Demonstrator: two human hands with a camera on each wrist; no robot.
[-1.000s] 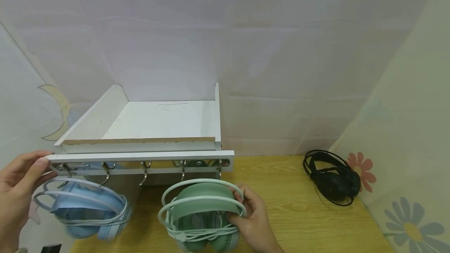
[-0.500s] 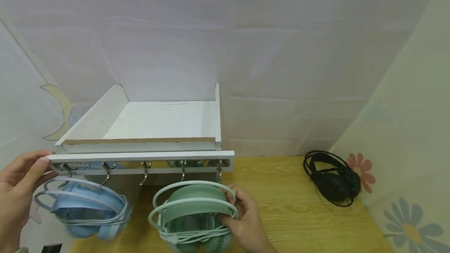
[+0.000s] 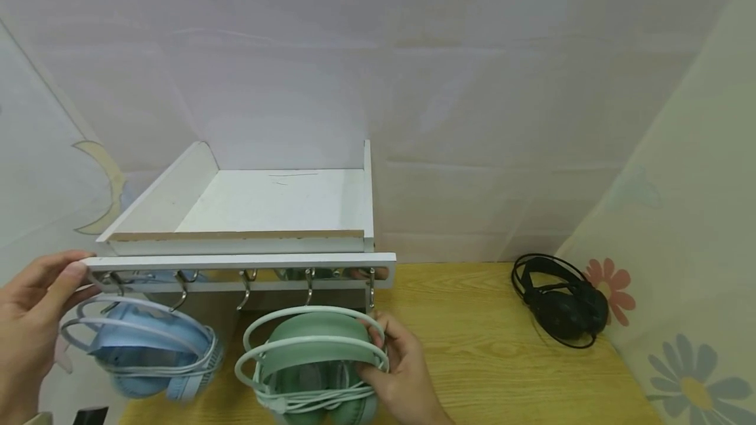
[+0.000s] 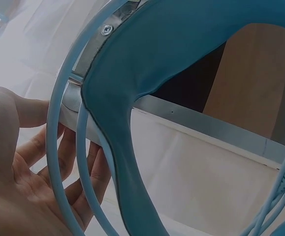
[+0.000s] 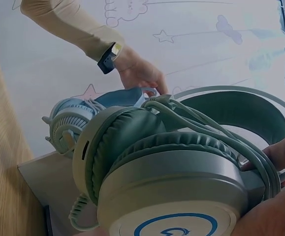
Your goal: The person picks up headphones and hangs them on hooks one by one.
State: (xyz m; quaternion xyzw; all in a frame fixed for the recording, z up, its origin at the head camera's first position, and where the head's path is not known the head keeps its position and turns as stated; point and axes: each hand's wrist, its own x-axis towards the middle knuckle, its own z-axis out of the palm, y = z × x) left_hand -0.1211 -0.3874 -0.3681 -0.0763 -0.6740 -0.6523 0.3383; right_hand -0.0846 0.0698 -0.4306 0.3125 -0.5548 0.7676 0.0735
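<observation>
Green headphones (image 3: 313, 326) are just below the hooks (image 3: 310, 286) at the rail's right, right hand (image 3: 403, 372) fingers curled on their side; left hand (image 3: 35, 310) fingers pinch the rail (image 3: 236, 259) end; wound cable (image 3: 321, 400) could snag a hook, rail wobble could unseat the blue headphones (image 3: 147, 332)

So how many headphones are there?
3. The blue headphones hang at the left end of the rack, the green headphones are in the right hand, and the black headphones lie on the table. More could hide behind the rack.
</observation>
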